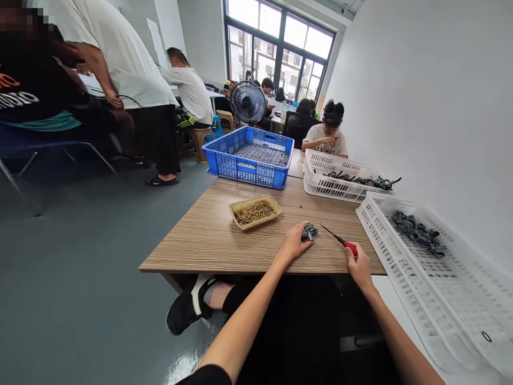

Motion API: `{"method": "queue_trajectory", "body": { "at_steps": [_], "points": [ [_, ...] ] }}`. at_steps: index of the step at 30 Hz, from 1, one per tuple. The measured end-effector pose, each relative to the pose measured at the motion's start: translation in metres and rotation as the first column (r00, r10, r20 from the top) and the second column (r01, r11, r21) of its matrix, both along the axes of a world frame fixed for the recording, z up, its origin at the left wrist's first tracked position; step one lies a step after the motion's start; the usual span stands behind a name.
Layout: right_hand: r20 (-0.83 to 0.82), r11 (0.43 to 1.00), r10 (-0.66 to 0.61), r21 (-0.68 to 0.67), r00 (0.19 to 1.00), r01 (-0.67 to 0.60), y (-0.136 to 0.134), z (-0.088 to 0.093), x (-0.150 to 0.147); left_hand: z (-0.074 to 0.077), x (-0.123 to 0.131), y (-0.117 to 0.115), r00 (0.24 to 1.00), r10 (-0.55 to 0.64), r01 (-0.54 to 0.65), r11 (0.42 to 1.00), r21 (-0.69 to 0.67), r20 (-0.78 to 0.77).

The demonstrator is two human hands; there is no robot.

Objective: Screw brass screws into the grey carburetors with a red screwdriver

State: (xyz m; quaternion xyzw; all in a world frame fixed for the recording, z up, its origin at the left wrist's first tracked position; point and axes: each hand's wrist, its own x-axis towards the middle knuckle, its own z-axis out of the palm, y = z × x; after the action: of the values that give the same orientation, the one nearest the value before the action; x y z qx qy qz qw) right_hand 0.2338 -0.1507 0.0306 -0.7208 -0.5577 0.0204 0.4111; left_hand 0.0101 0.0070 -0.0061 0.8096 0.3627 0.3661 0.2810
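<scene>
My left hand (294,243) is closed around a small dark grey part (309,233) on the wooden table (192,246); its exact kind is too small to make out. A screwdriver (340,239) with a red handle and a dark shaft is gripped in my right hand (359,264). Its tip points up and left, close to the grey part but apart from it. Beyond my left hand stands a shallow beige tray (243,226) full of brass-coloured screws (256,213).
A blue crate (248,174) stands at the table's far side. On the right are a white basket (320,184) with dark assemblies and another white basket (374,214) holding grey parts (417,232). A person (328,136) sits across; others and a fan (248,102) are behind.
</scene>
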Motion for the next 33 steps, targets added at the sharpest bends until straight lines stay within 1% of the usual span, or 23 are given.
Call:
{"method": "queue_trajectory", "body": {
  "at_steps": [4, 7, 9, 12, 18, 25, 33],
  "points": [
    [0.007, 1.0, 0.007, 0.029, 1.0, -0.007, -0.023, 0.017, -0.016, 0.001, 0.001, 0.0, 0.999, 0.005, -0.005, 1.0, -0.005, -0.042],
    [0.054, 0.999, 0.024, 0.044, 0.998, -0.026, -0.029, 0.025, -0.026, 0.001, 0.001, 0.0, 0.998, 0.003, -0.003, 1.0, -0.001, -0.068],
    [0.081, 0.998, 0.044, 0.031, 0.996, -0.047, -0.029, 0.027, -0.032, 0.0, 0.001, 0.0, 0.997, 0.003, -0.002, 1.0, 0.005, -0.079],
    [0.113, 0.998, 0.061, 0.004, 0.992, -0.062, -0.027, 0.028, -0.036, 0.0, 0.001, -0.001, 0.996, 0.008, -0.007, 1.0, 0.011, -0.09],
    [0.15, 0.999, 0.031, -0.012, 0.988, -0.03, -0.025, 0.028, -0.037, 0.0, 0.001, -0.002, 0.996, -0.003, 0.005, 1.0, 0.024, -0.088],
    [0.163, 1.0, 0.001, 0.002, 0.987, -0.002, -0.03, 0.029, -0.035, 0.0, 0.001, -0.002, 0.996, -0.005, 0.008, 1.0, 0.027, -0.085],
    [0.172, 0.999, 0.03, -0.039, 0.985, -0.024, -0.036, 0.031, -0.037, 0.001, 0.001, -0.002, 0.997, -0.013, 0.014, 1.0, 0.018, -0.077]
  ]
}}
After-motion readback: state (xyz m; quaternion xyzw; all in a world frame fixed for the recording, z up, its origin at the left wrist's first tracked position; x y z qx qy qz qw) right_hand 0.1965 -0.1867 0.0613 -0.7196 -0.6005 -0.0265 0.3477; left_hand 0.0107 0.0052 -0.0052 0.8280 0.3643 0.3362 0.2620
